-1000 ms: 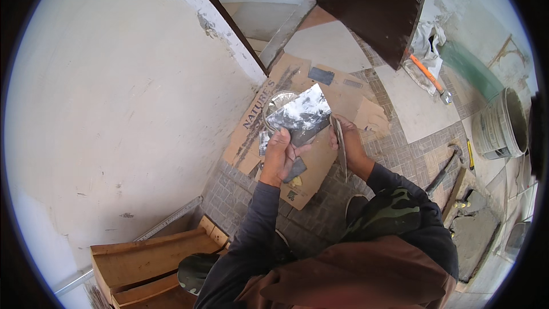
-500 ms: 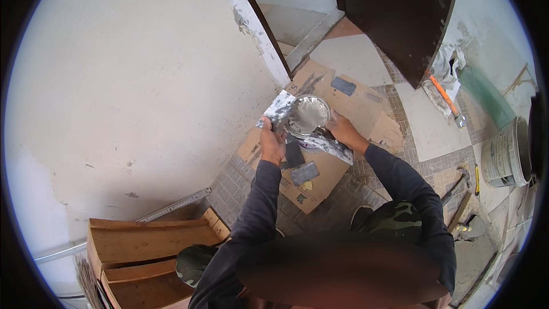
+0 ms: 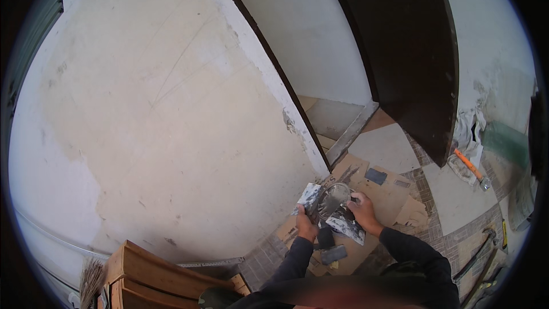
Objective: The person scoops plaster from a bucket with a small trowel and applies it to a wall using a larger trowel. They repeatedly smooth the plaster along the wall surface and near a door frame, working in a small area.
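My left hand [image 3: 306,226] is closed around a wide putty knife [image 3: 310,194], its blade white and smeared with dark patches. My right hand [image 3: 365,213] grips a second wide putty knife [image 3: 346,228], which slants down over the near side of a round bucket [image 3: 327,215]. Greyish putty shows inside the bucket's rim, partly hidden by the blades and my hands. Both knives are at the bucket, one on each side. Beneath lies a flattened cardboard sheet [image 3: 361,246] with dark sanding blocks [image 3: 334,254] near my left wrist.
A patched wall [image 3: 189,120] fills the left, beside a doorway and dark door [image 3: 400,51]. At lower left stand a wooden box [image 3: 166,269] and a straw broom [image 3: 91,280]. An orange-handled hammer [image 3: 470,163] and another hammer [image 3: 477,252] lie at the right.
The view has tilted upward, showing more wall and door; the hands and bucket sit lower in the picture. Both hands keep their knives at the bucket.
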Available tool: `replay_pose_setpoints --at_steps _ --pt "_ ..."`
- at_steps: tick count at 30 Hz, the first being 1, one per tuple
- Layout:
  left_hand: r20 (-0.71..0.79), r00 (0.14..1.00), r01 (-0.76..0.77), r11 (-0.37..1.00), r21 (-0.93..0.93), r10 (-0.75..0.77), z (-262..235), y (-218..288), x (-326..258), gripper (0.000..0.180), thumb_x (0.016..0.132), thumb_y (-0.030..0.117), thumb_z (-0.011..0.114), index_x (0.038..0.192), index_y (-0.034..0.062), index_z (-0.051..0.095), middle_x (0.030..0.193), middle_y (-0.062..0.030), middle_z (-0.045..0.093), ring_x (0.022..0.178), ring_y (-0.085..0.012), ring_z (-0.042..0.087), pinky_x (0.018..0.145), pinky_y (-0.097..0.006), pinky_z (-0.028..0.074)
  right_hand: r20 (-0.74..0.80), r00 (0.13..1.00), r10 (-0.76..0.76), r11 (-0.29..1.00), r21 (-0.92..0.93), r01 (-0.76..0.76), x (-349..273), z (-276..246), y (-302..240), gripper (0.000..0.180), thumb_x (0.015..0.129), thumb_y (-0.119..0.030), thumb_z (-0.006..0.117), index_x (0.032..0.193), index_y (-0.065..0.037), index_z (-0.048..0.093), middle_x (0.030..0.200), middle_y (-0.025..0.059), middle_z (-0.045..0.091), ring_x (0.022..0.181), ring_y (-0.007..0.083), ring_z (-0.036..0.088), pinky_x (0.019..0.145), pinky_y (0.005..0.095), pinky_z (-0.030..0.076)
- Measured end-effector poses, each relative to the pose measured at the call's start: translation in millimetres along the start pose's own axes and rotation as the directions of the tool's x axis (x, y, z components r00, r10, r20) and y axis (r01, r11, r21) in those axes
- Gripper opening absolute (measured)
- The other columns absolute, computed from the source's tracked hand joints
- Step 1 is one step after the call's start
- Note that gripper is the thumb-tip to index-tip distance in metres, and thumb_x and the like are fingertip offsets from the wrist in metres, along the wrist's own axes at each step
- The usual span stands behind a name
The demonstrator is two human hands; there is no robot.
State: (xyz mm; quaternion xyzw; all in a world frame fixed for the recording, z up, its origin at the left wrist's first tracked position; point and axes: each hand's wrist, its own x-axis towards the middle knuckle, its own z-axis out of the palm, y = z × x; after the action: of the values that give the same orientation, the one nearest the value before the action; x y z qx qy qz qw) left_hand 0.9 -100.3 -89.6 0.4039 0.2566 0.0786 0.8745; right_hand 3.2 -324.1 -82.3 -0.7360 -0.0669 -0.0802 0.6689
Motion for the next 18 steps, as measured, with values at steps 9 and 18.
replay_pose_setpoints --at_steps 9,18 --pt "-0.266 0.961 -0.003 0.956 -0.292 -0.079 -61.7 28.4 11.3 0.05 0.108 0.037 0.032 0.129 0.0001 0.058 0.125 -0.0185 0.067 0.114 -0.0383 0.066 0.104 -0.057 0.049 0.291 0.956 0.034 0.999 -0.007 -0.033 -60.7 20.7 -31.4 0.042 0.095 -0.02 0.069 0.131 0.0 0.06 0.084 0.0153 0.074 0.079 0.0188 0.074 0.068 0.0329 0.053" --pt "-0.451 0.865 -0.315 0.938 -0.145 0.221 -120.7 39.5 15.6 0.036 0.105 0.04 0.05 0.094 0.0063 0.057 0.06 -0.0045 0.052 0.039 -0.0166 0.043 0.037 -0.03 0.037 0.589 0.79 0.169 0.904 0.226 -0.362 -112.5 36.4 34.4 0.04 0.099 -0.017 0.065 0.132 0.005 0.061 0.105 0.0103 0.071 0.089 0.012 0.066 0.081 0.0282 0.053"
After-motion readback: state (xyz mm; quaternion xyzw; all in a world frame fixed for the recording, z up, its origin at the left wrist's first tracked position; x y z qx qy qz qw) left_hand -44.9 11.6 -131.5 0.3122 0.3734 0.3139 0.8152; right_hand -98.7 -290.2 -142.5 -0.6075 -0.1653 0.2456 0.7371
